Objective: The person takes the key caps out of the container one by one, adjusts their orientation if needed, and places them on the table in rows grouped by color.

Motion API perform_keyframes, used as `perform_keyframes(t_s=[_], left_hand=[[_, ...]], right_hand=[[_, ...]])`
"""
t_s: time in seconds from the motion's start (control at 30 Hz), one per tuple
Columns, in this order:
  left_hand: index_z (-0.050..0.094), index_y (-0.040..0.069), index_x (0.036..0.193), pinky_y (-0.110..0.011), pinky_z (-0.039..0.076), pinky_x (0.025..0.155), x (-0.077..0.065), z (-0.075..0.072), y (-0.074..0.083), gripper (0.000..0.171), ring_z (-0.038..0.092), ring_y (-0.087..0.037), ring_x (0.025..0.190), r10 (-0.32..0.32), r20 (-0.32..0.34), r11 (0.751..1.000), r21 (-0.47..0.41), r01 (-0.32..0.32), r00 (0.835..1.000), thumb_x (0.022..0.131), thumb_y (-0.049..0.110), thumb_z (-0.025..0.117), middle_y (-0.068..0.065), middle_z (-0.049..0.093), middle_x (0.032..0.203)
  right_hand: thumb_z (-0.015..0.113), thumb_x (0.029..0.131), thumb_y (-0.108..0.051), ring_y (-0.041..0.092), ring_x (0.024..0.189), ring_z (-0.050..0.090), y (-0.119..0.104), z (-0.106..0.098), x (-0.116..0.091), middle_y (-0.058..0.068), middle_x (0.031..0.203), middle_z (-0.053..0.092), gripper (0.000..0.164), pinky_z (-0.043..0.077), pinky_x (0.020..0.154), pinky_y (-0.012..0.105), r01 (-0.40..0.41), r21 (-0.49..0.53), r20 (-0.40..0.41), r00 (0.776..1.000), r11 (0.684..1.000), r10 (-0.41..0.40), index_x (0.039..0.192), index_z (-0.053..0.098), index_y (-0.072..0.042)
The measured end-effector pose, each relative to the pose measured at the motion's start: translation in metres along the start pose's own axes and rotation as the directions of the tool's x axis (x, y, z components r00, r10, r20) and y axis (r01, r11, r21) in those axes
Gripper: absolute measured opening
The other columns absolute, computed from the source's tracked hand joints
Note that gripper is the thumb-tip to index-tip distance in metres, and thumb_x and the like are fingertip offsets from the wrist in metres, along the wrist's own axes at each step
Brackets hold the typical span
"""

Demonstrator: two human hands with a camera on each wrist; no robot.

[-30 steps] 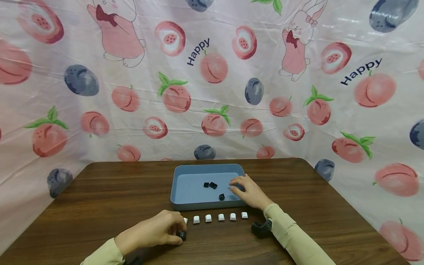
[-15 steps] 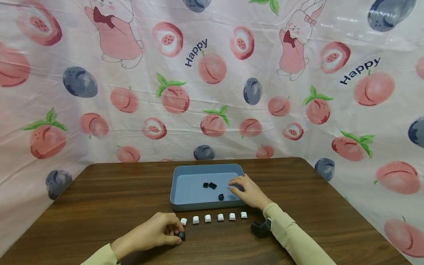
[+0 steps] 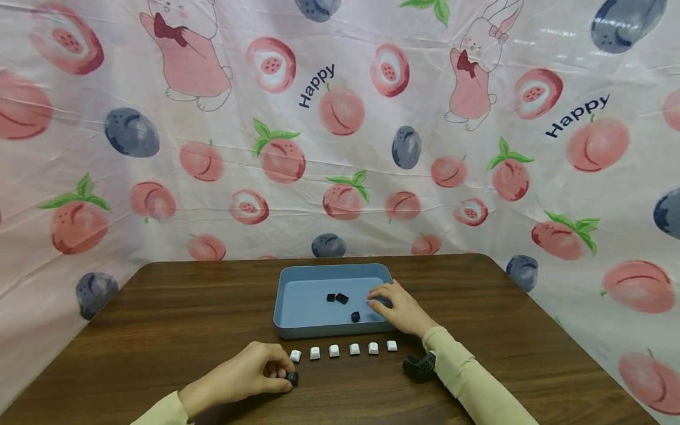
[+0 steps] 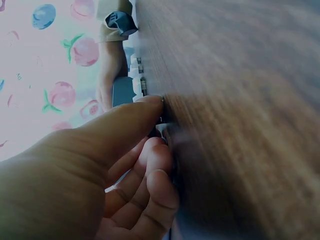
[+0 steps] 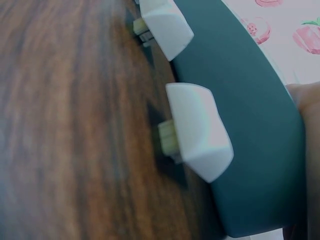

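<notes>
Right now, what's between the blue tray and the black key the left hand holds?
In the head view, the leftmost white key lies there, past the fingers of the left hand.

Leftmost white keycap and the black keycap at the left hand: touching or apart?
Apart. The head view shows a gap between the leftmost white keycap and the left hand's black keycap.

Desk (image 3: 159, 319): tray (image 3: 329, 332), three small pieces (image 3: 342, 298) inside; six keycaps (image 3: 334, 351) in row before it; single piece (image 3: 293, 379) before row's left end, at left hand (image 3: 257, 369); right hand (image 3: 402, 308) at tray's right end.
</notes>
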State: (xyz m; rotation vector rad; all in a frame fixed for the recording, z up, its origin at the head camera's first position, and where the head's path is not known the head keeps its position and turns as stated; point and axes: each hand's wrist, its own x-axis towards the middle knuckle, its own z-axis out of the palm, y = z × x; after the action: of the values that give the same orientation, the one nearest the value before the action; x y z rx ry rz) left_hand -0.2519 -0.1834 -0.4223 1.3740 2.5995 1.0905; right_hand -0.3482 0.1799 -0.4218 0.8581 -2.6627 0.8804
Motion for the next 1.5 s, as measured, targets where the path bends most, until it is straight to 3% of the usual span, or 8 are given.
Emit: perform_keyframes(t_s=[0.23, 0.4, 0.6, 0.8, 0.97, 1.23, 1.5], left_hand=[[0.075, 0.013, 0.093, -0.017, 0.05, 0.06, 0.006, -0.007, 0.009, 0.013, 0.054, 0.007, 0.073, -0.034, 0.016, 0.999, 0.032, 0.034, 0.999, 0.087, 0.021, 0.083, 0.012, 0.061, 0.081], [0.074, 0.009, 0.096, -0.018, 0.051, 0.06, 0.02, -0.017, 0.022, 0.017, 0.054, 0.007, 0.072, -0.033, -0.004, 0.998, 0.047, 0.034, 0.999, 0.088, 0.021, 0.082, 0.012, 0.062, 0.08], [0.074, 0.007, 0.1, -0.02, 0.052, 0.062, 0.054, -0.023, 0.038, 0.017, 0.057, 0.005, 0.071, -0.051, -0.026, 0.997, 0.053, 0.052, 0.998, 0.091, 0.021, 0.079, 0.011, 0.064, 0.081], [0.075, 0.005, 0.108, -0.022, 0.055, 0.069, 0.093, -0.024, 0.04, 0.023, 0.064, -0.002, 0.077, -0.046, -0.049, 0.993, 0.103, 0.051, 0.998, 0.093, 0.023, 0.076, 0.001, 0.072, 0.09], [0.074, 0.007, 0.113, -0.024, 0.054, 0.071, 0.118, -0.024, 0.037, 0.026, 0.066, -0.008, 0.082, -0.142, -0.067, 0.983, 0.107, 0.149, 0.988, 0.095, 0.026, 0.075, 0.002, 0.072, 0.095], [0.075, 0.001, 0.111, -0.027, 0.056, 0.075, 0.148, -0.015, 0.041, 0.028, 0.069, -0.015, 0.085, -0.195, -0.024, 0.975, 0.101, 0.197, 0.98, 0.094, 0.023, 0.076, -0.004, 0.075, 0.096], [0.075, 0.0, 0.109, -0.036, 0.059, 0.077, 0.183, -0.016, 0.043, 0.024, 0.072, -0.023, 0.089, -0.325, 0.035, 0.937, 0.147, 0.317, 0.945, 0.092, 0.017, 0.077, -0.012, 0.076, 0.1]], right_hand=[[0.057, 0.105, -0.034, 0.037, 0.139, 0.048, 0.002, -0.003, -0.001, 0.009, 0.134, 0.064, 0.033, 0.014, 0.126, 0.056, -0.002, 0.008, 0.008, 1.0, 1.0, 0.002, 0.122, 0.072, -0.01], [0.057, 0.105, -0.033, 0.038, 0.139, 0.048, 0.004, -0.006, -0.001, 0.009, 0.134, 0.064, 0.033, 0.015, 0.126, 0.056, -0.003, 0.01, 0.007, 1.0, 1.0, 0.003, 0.122, 0.072, -0.01], [0.058, 0.105, -0.033, 0.035, 0.138, 0.049, 0.005, -0.009, -0.003, 0.009, 0.134, 0.064, 0.033, 0.014, 0.126, 0.054, -0.01, 0.008, 0.011, 1.0, 1.0, 0.009, 0.122, 0.072, -0.009], [0.057, 0.105, -0.031, 0.037, 0.137, 0.05, 0.009, -0.007, -0.004, 0.01, 0.133, 0.064, 0.032, 0.015, 0.125, 0.057, 0.0, 0.013, 0.018, 1.0, 1.0, -0.001, 0.121, 0.072, -0.009], [0.058, 0.105, -0.032, 0.035, 0.137, 0.05, 0.008, -0.007, -0.002, 0.009, 0.133, 0.064, 0.031, 0.014, 0.126, 0.055, -0.006, 0.032, 0.03, 1.0, 0.999, 0.005, 0.122, 0.072, -0.01], [0.058, 0.105, -0.031, 0.033, 0.136, 0.051, 0.005, -0.01, 0.002, 0.008, 0.132, 0.065, 0.032, 0.012, 0.126, 0.055, -0.002, 0.034, 0.039, 0.999, 0.999, 0.001, 0.123, 0.072, -0.008], [0.058, 0.104, -0.031, 0.033, 0.132, 0.054, 0.005, -0.01, 0.001, 0.008, 0.13, 0.065, 0.032, 0.014, 0.126, 0.055, 0.0, 0.034, 0.033, 0.999, 0.999, -0.001, 0.121, 0.072, -0.008]])
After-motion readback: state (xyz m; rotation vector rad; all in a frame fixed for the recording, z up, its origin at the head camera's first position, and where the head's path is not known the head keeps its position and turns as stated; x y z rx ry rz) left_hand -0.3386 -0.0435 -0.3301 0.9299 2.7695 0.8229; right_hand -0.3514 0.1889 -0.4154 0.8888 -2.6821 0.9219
